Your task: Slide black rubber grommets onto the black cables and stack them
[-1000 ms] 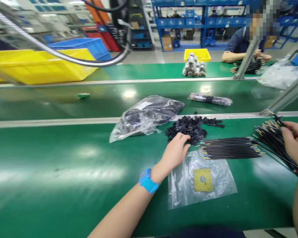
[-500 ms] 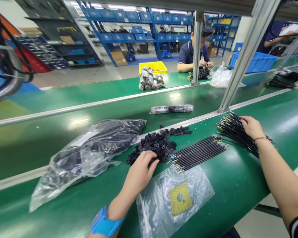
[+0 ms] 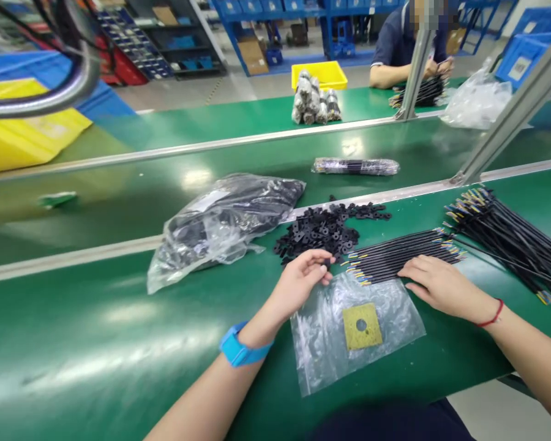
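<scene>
My left hand (image 3: 308,275) pinches a small black part (image 3: 327,263) at the near edge of a pile of black flat pieces (image 3: 319,231). A row of black cables (image 3: 386,256) with coloured wire ends lies side by side to the right of the pile. My right hand (image 3: 429,282) rests on the near edge of that row, fingers together; whether it grips a cable is hidden. Below the row, a clear plastic bag (image 3: 312,361) lies flat with a yellow square plate (image 3: 352,334), holed in the middle, on it. A larger cable heap (image 3: 509,239) sits at the right.
A big clear bag of black parts (image 3: 239,211) lies left of the pile. Behind the metal rail (image 3: 133,248) is a wrapped cable bundle (image 3: 356,166). Metal posts (image 3: 509,104) rise at the right. Across the bench, a person (image 3: 395,46) handles cables near a yellow bin (image 3: 321,75).
My right hand has left the cable heap and come left onto the cable row. My left hand has drawn back slightly from the pile with a black part. The camera view has shifted.
</scene>
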`<state>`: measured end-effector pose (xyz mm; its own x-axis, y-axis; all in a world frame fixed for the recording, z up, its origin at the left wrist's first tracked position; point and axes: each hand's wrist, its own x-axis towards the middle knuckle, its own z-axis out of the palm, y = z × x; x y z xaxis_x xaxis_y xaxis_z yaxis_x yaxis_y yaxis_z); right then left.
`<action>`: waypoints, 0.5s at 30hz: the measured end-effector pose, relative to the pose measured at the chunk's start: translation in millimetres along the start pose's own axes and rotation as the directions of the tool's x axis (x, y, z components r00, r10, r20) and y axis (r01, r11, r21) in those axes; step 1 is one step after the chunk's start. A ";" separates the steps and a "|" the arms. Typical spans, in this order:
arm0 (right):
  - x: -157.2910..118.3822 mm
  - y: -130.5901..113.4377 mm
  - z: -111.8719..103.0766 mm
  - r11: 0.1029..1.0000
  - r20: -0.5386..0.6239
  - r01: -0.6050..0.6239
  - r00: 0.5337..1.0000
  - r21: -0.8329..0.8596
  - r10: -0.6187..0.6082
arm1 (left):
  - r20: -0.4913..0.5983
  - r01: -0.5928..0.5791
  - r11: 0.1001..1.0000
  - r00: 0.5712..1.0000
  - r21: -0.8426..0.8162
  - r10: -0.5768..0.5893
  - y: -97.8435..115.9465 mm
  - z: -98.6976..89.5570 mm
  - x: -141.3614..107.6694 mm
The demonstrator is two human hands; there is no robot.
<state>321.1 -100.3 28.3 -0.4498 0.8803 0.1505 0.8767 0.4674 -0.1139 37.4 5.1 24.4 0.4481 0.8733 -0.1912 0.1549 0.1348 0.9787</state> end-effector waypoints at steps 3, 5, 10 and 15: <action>21.7 -13.2 9.4 0.981 0.067 0.101 0.994 -0.166 -0.091 | 0.009 0.031 0.988 1.000 -0.151 -0.030 0.4 0.8 -2.7; 30.2 -13.9 9.8 0.968 0.097 0.132 0.989 -0.214 -0.114 | 0.001 0.043 0.975 0.999 -0.218 -0.044 -1.2 -0.4 -5.1; 26.6 -15.4 -2.9 0.997 0.099 0.011 0.995 0.073 -0.018 | -0.015 0.070 0.964 0.997 -0.257 -0.076 -5.6 -2.0 -11.2; 3.2 -35.0 -4.1 0.925 0.158 -0.117 0.985 0.362 0.062 | 0.010 0.091 0.960 0.996 -0.263 -0.092 -10.7 2.2 -12.4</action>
<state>289.7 -114.1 36.9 -0.4157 0.9094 -0.0142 0.8016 0.3589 -0.4780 32.1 -8.2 16.1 0.4407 0.8525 -0.2811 -0.0422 0.3325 0.9422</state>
